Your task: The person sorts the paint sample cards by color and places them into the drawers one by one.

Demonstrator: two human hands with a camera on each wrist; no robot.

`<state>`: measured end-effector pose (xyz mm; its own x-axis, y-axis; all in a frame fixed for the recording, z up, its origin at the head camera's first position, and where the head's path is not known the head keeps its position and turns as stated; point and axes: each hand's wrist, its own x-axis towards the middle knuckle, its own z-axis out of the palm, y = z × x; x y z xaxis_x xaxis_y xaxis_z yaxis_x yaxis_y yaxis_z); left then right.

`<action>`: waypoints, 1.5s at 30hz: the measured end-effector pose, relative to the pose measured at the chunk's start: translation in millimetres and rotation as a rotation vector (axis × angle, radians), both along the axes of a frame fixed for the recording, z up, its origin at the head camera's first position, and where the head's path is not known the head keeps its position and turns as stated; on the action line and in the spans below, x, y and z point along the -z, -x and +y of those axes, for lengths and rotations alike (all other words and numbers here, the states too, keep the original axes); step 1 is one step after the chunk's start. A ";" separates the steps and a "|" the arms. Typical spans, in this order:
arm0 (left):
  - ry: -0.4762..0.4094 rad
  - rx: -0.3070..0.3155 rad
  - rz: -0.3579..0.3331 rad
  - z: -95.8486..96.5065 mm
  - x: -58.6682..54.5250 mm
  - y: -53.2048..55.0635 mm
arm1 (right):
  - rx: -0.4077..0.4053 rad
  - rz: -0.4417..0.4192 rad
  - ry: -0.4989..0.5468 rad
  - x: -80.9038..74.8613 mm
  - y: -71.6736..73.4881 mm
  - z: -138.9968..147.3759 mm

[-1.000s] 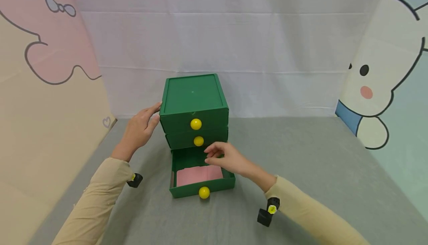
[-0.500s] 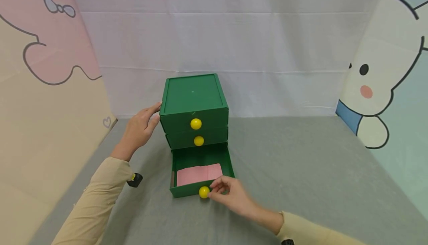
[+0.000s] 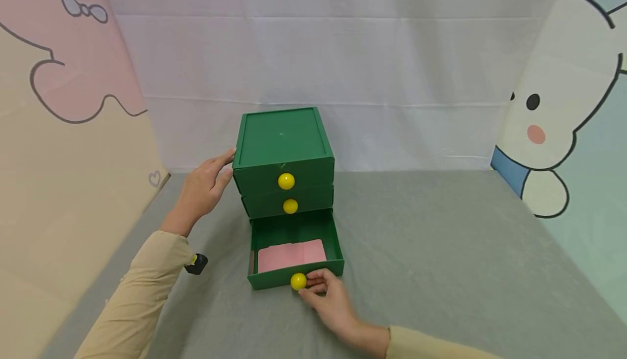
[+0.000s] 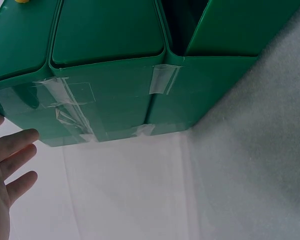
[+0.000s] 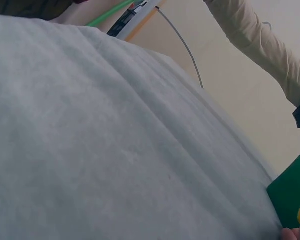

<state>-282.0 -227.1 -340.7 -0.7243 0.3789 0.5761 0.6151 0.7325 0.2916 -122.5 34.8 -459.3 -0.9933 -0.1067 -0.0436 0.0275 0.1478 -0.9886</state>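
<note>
A green cabinet (image 3: 284, 136) of three stacked drawers stands on the grey cloth, each drawer with a round yellow knob. Its bottom drawer (image 3: 271, 279) is pulled out, with a flat pink piece (image 3: 291, 255) lying inside. My right hand (image 3: 331, 300) has its thumb and curled fingers at the bottom drawer's yellow knob (image 3: 298, 281), pinching it from the right. On the other side, my left hand (image 3: 201, 190) rests its fingertips against the cabinet's upper left side, fingers fairly straight. The left wrist view shows that hand (image 4: 10, 170) beside the taped green side wall (image 4: 115, 105).
Grey cloth (image 3: 441, 250) covers the table around the cabinet. A white curtain (image 3: 333, 65) hangs behind it. Printed cartoon panels stand at the left (image 3: 73, 158) and right (image 3: 553, 130). The upper two drawers are closed.
My right hand has moved from above the open bottom drawer down and toward me to its knob. The left hand stays at the cabinet's side, and the drawer has not visibly moved.
</note>
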 end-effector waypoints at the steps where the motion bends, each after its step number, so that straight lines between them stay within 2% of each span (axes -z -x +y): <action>1: 0.000 0.000 0.001 0.0 -0.1 0.0 | 0.012 -0.012 0.018 1.0 -0.3 -2.2; 11: 0.002 -0.007 -0.012 0.1 -1.2 -0.5 | 0.125 -0.084 0.204 5.4 -1.6 -16.1; 26: -0.009 0.008 -0.007 -2.1 2.0 3.1 | 0.172 -0.075 0.232 6.2 11.3 -24.5; 36: -0.003 0.007 -0.013 -2.3 3.4 3.0 | 0.217 -0.030 0.254 5.9 32.5 -26.6; 45: -0.011 0.015 -0.008 -2.5 4.0 3.9 | 0.216 -0.010 0.265 12.1 59.9 -24.5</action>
<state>-285.9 -229.6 -344.7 -0.7230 0.3837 0.5745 0.6238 0.7199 0.3041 -182.4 10.2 -471.4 -0.9938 0.0976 -0.0529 0.0406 -0.1241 -0.9914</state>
